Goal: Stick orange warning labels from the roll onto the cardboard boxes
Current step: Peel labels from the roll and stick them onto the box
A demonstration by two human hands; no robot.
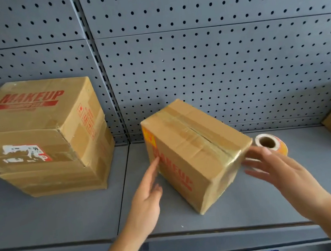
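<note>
Here the box (194, 153) sits angled on the shelf (66, 215), label (148, 137) on its left face. Left hand (148, 201) open, fingertips touching it; right hand (283, 170) open, empty, near the roll (270, 144).

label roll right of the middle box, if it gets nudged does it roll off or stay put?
Probably stays put: the label roll stands on its flat end on the shelf, core hole facing up, so a nudge should slide it. Knocked onto its side, it could roll. It looks small with a hollow core, so likely light and easily displaced by the right hand nearby.
</note>
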